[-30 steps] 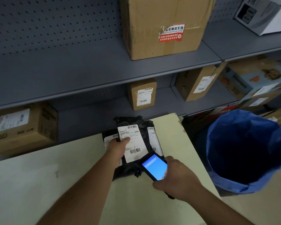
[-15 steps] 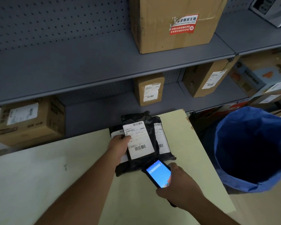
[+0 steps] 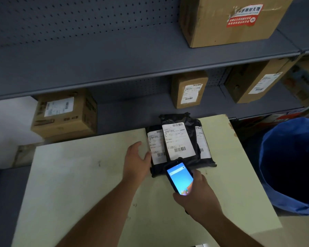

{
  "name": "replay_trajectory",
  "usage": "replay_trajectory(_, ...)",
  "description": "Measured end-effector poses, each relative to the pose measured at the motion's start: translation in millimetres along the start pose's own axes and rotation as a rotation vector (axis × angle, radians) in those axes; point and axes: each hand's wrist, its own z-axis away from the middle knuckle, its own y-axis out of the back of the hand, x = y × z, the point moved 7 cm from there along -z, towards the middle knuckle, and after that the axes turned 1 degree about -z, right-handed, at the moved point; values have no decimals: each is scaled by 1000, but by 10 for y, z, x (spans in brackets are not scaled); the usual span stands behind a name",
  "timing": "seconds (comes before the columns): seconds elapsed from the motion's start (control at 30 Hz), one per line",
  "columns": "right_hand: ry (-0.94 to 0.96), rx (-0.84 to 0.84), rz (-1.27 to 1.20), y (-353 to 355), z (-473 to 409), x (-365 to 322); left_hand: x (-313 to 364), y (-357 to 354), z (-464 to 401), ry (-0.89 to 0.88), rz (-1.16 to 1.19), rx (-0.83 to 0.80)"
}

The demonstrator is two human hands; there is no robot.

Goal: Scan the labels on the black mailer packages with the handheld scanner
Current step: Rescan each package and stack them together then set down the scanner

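Three black mailer packages lie stacked on the pale table (image 3: pixel 78 175) near its far edge. The top mailer (image 3: pixel 189 127) shows a white label (image 3: pixel 178 141) with barcodes; the left one (image 3: pixel 156 148) and the right one (image 3: pixel 202 145) peek out beneath it. My right hand (image 3: pixel 198 198) grips the handheld scanner (image 3: pixel 179 177), whose blue screen is lit and whose head sits just below the top label. My left hand (image 3: pixel 136 160) rests flat on the table, fingers apart, thumb touching the left mailer's edge.
A blue bag-lined bin (image 3: pixel 291 168) stands right of the table. Grey shelves (image 3: pixel 114 72) run behind it, holding cardboard boxes: a large one (image 3: pixel 227 20) on top, and below it ones at the left (image 3: pixel 64 113), the middle (image 3: pixel 189 89) and the right (image 3: pixel 255 81).
My left hand has let go of the top mailer and moved left onto the table. The scanner stays just below the label. The camera has shifted, so the scene sits further right.
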Motion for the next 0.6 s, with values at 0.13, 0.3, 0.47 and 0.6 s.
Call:
replay_trajectory(0.13, 9, 58, -55, -243, 111, -6, -303, 133, 186, -43, -69, -5)
replay_trajectory(0.3, -6, 97, -71, -493, 227, 76, -665, 232, 377, -32, -104, -32)
replay_trajectory(0.47, -52, 104, -65, -726, 297, 264, -897, 279, 549, -25, -125, -24)
replay_trajectory(0.6, -105, 103, -37, -884, 329, 432, -1073, 255, 667, -3, -127, -41)
